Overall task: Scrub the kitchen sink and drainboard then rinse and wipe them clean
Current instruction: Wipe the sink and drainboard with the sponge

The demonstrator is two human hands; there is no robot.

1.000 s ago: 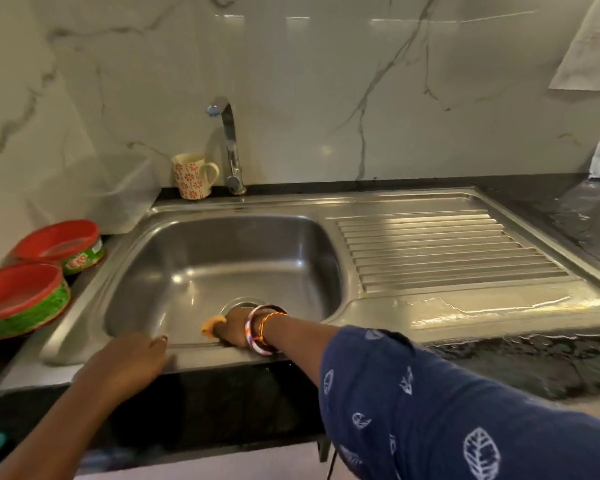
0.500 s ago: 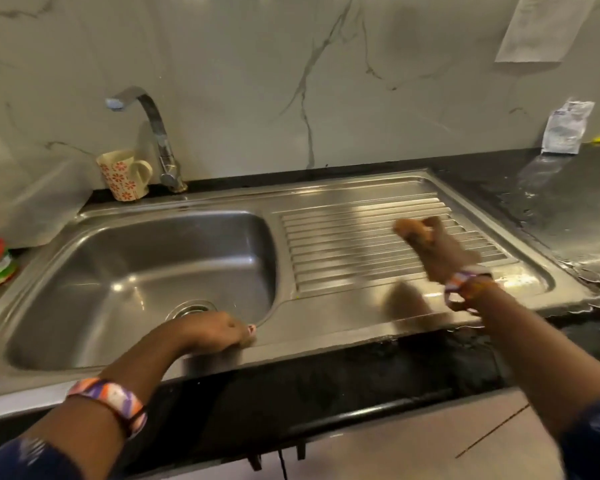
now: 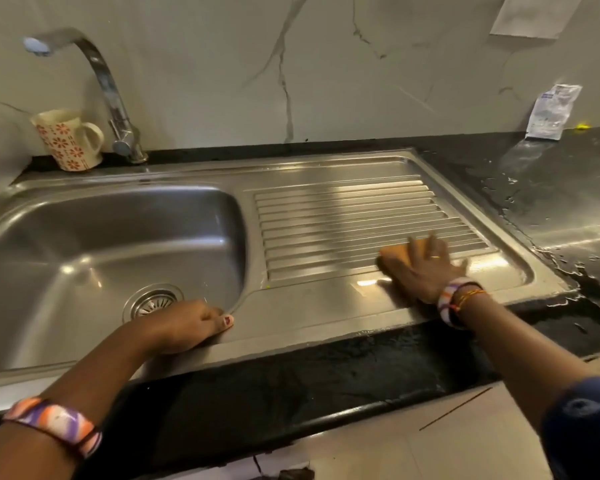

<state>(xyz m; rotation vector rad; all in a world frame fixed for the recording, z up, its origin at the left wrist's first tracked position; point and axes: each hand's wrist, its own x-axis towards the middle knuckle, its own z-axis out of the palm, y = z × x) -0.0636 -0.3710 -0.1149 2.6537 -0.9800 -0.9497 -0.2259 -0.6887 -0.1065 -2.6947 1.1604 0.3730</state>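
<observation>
The right hand (image 3: 426,270) lay flat on the drainboard (image 3: 343,209), fingers straight and spread, pressing an orange sponge (image 3: 394,256) down onto the near ends of the ridges. The sponge showed only at the fingertips and to their left — the rest was covered by the palm. A ring sat on one finger, and striped bangles with a thin orange thread circled the wrist just behind the hand.

The left hand (image 3: 184,329) rested on the front rim of the sink (image 3: 84,237), at the basin's near right corner, its fingers loosely bent over the steel edge and holding nothing; one painted nail pointed toward the right hand. The two hands were well apart, with a bare stretch of steel rim between them. Just beyond the left hand, in the basin floor, sat the drain strainer (image 3: 153,301).

Far beyond the left hand, at the back wall, stood the tap (image 3: 110,95), and just to its left a flowered mug (image 3: 66,140). Beyond and to the right of the right hand, the black counter (image 3: 551,188) was wet — puddles glistened along the drainboard's edge. A small white packet (image 3: 551,112) leaned against the marble wall at the counter's back.
</observation>
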